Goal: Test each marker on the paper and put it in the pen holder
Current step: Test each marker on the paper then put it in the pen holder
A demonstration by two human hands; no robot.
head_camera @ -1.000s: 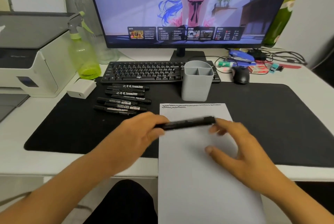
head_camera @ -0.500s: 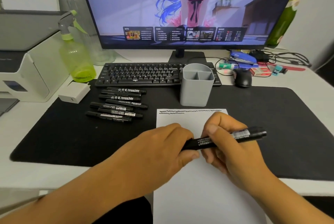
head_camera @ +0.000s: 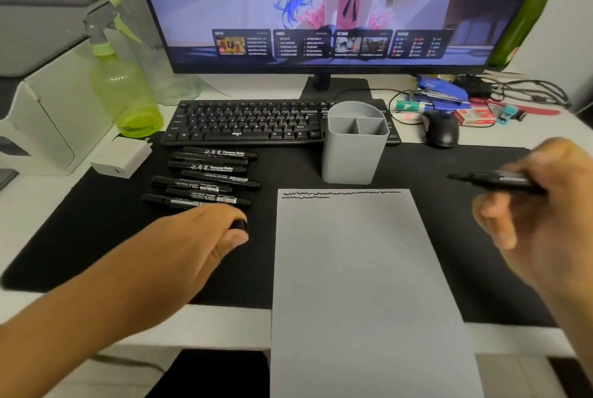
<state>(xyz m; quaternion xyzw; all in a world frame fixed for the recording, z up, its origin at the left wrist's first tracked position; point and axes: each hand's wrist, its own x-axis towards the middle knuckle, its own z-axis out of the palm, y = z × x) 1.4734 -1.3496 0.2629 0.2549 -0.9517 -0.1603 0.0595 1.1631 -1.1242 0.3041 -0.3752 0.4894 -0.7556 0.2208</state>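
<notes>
1. The right hand (head_camera: 526,202) grips an uncapped marker (head_camera: 491,180), tip pointing left, lifted beside the paper (head_camera: 359,285), ready to scribble.
2. The left hand (head_camera: 205,237) curls its fingers round the cap (head_camera: 239,225) on the mat (head_camera: 80,221), keeping it handy for recapping.
3. The other markers (head_camera: 208,178) lie left of the empty holder (head_camera: 353,144), awaiting their turn.

Paper (head_camera: 359,269) at lower centre on the desk mat (head_camera: 80,237), pen holder (head_camera: 353,153) just behind it, row of markers (head_camera: 205,178) at left, keyboard (head_camera: 250,123) behind them, monitor (head_camera: 321,6) across the top, spray bottle (head_camera: 122,89) upper left.
</notes>
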